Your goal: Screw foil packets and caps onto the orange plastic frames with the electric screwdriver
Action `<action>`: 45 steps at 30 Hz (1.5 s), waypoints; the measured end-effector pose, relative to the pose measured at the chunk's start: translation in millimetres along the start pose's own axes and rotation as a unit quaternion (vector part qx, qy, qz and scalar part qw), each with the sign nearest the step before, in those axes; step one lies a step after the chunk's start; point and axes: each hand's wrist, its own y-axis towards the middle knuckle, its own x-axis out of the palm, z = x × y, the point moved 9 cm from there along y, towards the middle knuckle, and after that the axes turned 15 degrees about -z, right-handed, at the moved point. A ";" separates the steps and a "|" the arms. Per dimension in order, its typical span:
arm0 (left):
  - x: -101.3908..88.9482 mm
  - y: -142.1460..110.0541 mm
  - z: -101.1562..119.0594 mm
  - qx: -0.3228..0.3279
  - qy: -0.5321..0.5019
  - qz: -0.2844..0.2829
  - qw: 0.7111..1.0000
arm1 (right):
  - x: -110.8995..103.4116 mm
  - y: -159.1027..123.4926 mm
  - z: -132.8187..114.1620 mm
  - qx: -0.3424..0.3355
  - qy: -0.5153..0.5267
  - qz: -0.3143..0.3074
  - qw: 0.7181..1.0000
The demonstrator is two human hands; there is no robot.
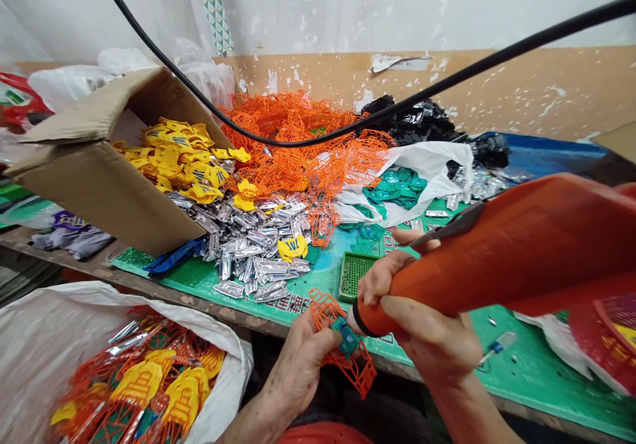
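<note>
Peeling white-and-tan wall point(318, 6) rises behind the counter point(74, 258), and a green mat point(536, 364) covers much of the counter's top.

Your left hand point(298, 371) is closed on an orange lattice piece point(360, 371), pinching it at the near edge of the counter. A teal piece point(346, 336) sits on that lattice, close to your fingers. Your right hand point(427, 331) is wrapped firmly around a fat orange tool point(477, 265), which reaches in from the right. The tool's dark tip is at the teal piece, touching it or just beside it; from this view you cannot tell which. A black cable point(278, 144) arcs across the view above the counter, but you cannot tell where it leads.

Take the silver parts point(248, 248) as your landmark, heaped on the mat ahead of your hands. Left of them, a tipped cardboard box point(99, 192) spills yellow parts point(179, 159) toward the heap. Behind them lies a tangled pile of orange lattices point(298, 146), with black parts point(417, 122) farther right. To their right, a white bag point(427, 166) holds teal parts point(395, 189), and a small green tray point(354, 275) sits just beside the heap, above your hands. Below the counter's edge on your left, an open white sack point(44, 358) holds orange lattices with yellow parts attached.
</note>
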 end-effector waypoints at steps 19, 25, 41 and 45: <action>2.6 -1.2 -5.3 -0.047 -0.084 -0.056 0.994 | -28.7 15.0 -36.8 -0.084 -0.007 0.069 0.994; 6.5 2.9 -6.6 -0.043 -0.146 -0.089 0.984 | -66.7 54.2 -36.6 -0.129 -0.053 0.152 0.979; -4.1 -1.0 -9.6 -0.063 -0.092 -0.051 0.992 | -71.7 75.3 33.6 -0.058 -0.115 0.146 0.981; -4.5 -0.7 -9.3 -0.056 -0.093 -0.046 0.993 | -70.0 75.7 36.9 -0.055 -0.109 0.145 0.982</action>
